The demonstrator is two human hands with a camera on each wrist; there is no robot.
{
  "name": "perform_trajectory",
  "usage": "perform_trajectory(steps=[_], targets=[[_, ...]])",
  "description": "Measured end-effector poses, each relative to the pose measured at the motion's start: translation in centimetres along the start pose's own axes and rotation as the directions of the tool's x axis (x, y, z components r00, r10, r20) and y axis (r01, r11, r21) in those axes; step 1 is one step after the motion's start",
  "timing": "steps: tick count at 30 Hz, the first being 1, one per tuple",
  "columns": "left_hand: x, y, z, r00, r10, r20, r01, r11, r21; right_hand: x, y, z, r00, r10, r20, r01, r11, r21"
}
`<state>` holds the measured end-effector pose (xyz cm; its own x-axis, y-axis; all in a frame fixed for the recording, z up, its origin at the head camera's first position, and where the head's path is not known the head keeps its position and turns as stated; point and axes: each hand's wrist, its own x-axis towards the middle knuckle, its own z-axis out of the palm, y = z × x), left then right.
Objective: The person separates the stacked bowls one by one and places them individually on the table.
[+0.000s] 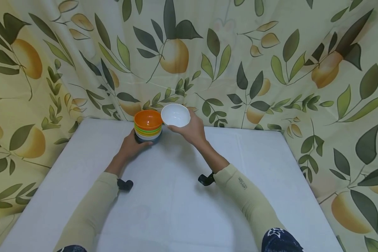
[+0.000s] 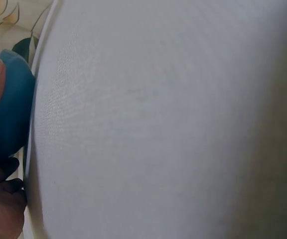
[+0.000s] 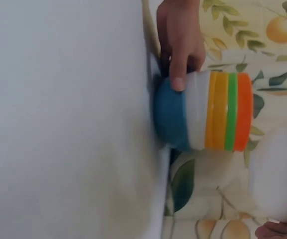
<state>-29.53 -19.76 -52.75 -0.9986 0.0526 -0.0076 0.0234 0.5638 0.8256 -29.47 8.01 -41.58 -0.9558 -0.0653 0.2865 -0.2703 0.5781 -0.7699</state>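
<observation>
The left hand [image 1: 130, 147] grips the blue bowl [image 3: 171, 114] at the base of a stack, thumb on its outer side. The right hand [image 1: 193, 129] holds a separate white bowl [image 1: 175, 115] by its side, between thumb and fingers.

The stack stands close to the far edge of the white table [image 1: 176, 206], left of centre. Behind that edge hangs a patterned curtain [image 1: 245, 42], which limits room at the rear. The tabletop extends widely toward the person and to the right of the stack; the left edge slants nearer.

The held bowl is tilted, its mouth toward the person. It is raised above the table, just beside the orange bowl [image 1: 148, 120] that tops the stack; contact between the two cannot be told. Below the orange bowl, in descending order, show green, yellow and white layers, then the blue bowl. The stack is upright, between the left hand and the held bowl.
</observation>
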Motion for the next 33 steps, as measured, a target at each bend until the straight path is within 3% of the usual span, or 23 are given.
perform_trajectory(steps=[14, 26, 33], targets=[[0.1, -0.6, 0.2, 0.999, 0.053, -0.007, -0.053, 0.998, -0.032, -1.0, 4.6, 1.7, 0.997, 0.074, 0.017, -0.074, 0.997, -0.036], [-0.1, -0.3, 0.1, 1.0, 0.029, -0.011, -0.029, 0.999, -0.016, -1.1, 6.7, 3.1, 0.981, 0.135, 0.142, -0.119, 0.986, -0.116], [-0.1, -0.3, 0.0, 0.999, 0.033, -0.011, -0.034, 0.999, -0.029, -1.1, 7.3, 3.6, 0.976, 0.154, 0.153, -0.139, 0.985, -0.105]])
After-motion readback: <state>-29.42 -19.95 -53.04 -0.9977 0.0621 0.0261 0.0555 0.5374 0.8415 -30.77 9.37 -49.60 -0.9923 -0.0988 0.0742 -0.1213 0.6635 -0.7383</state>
